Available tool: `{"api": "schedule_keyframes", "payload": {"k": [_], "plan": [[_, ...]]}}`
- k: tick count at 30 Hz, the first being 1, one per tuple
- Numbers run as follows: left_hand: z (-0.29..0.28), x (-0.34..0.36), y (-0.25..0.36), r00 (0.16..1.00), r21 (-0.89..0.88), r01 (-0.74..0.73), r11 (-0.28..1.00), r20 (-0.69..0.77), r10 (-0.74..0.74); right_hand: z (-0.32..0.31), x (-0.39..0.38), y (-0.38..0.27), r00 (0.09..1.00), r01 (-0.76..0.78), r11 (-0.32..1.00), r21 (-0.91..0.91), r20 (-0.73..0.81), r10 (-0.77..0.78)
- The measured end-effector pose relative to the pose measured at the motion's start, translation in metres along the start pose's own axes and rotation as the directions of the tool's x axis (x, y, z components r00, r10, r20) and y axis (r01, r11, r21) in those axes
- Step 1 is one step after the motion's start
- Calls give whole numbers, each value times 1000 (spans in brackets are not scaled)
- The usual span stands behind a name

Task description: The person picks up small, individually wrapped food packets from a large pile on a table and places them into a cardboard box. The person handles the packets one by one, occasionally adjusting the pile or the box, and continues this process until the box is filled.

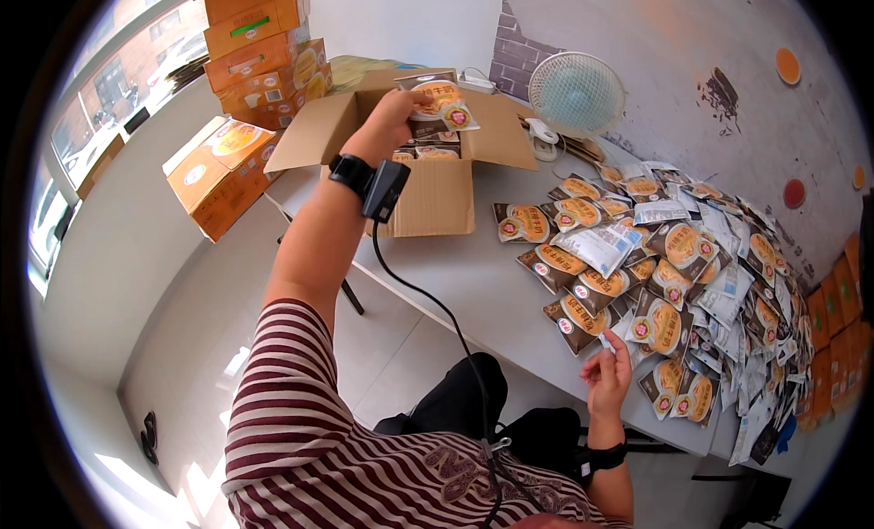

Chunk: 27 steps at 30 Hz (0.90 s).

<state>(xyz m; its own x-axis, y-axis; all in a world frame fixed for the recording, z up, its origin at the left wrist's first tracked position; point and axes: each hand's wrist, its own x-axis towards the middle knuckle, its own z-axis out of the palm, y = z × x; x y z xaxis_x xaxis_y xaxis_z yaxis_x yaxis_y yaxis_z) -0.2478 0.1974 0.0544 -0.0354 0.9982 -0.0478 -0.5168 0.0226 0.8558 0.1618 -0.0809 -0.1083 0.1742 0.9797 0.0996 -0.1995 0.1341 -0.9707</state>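
Note:
Over the open cardboard box (426, 201), my left hand (393, 116) is closed on the edge of a brown and orange food packet (441, 101). More packets of the same kind (437, 150) lie inside the box beneath it. My right hand (604, 376) is at the near edge of a large heap of packets, its fingers apart and the index finger stretched out. That fingertip is by the corner of a brown packet (581, 316); whether it touches is hard to tell. Nothing shows in the right hand.
The packet heap (674, 247) covers the right of the grey table (428, 279). A white fan (576, 94) stands at the back. Orange cartons (259, 60) are stacked at the far left, with one carton (223, 169) beside the open box. A black cable (428, 297) hangs from my left wrist device.

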Motion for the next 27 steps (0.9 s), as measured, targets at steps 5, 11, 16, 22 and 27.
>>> {"api": "schedule_keyframes", "payload": {"k": [5,11,16,22,27], "plan": [[-53,59,-20,977,403,97,910,-213,-9,-3,2,-2,1000,-13,1000,23,-13,14],[-68,109,-74,934,411,325,852,-281,-221,-3,-1,-5,999,-39,999,14,-24,39],[-122,162,-107,971,350,178,920,90,-223,-6,2,-1,999,-36,999,5,5,36],[-130,114,-97,777,705,-617,349,617,128,-10,7,-3,993,-50,998,38,112,45],[-136,153,-80,982,982,-143,120,156,-106,-11,6,-4,988,8,1000,26,152,-12]]}}
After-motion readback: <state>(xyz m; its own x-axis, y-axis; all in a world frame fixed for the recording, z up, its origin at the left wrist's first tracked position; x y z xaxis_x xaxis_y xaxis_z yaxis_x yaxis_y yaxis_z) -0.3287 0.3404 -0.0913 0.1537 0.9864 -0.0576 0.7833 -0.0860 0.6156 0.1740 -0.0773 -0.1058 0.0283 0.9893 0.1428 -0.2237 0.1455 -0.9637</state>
